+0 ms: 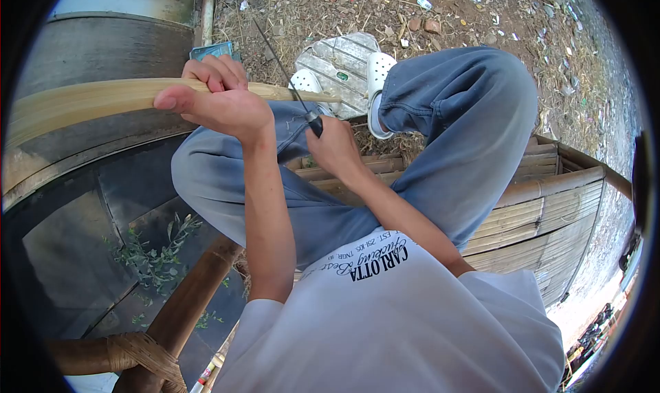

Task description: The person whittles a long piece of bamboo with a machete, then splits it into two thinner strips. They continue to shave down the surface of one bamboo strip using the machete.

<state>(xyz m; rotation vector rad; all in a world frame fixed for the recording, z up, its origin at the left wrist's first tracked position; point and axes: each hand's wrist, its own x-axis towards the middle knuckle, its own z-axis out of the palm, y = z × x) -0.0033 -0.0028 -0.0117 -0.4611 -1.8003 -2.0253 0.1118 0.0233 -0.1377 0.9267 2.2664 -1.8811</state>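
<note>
My left hand [216, 97] grips a long pale bamboo strip [89, 101] that runs from the left edge across to just above my knee. My right hand [332, 145] is closed on the dark handle of a thin-bladed knife [289, 77], whose blade slants up and left to meet the strip's right end. I sit with legs in blue jeans [440, 118] on a bamboo-slat bench [543, 214]. The strip's near end is blurred at the left.
White clogs [377, 73] rest on a slatted board on straw-strewn dirt ahead. A dark round drum [96, 49] stands at the left. A bamboo post with rope binding [148, 355] rises at the bottom left beside leafy twigs.
</note>
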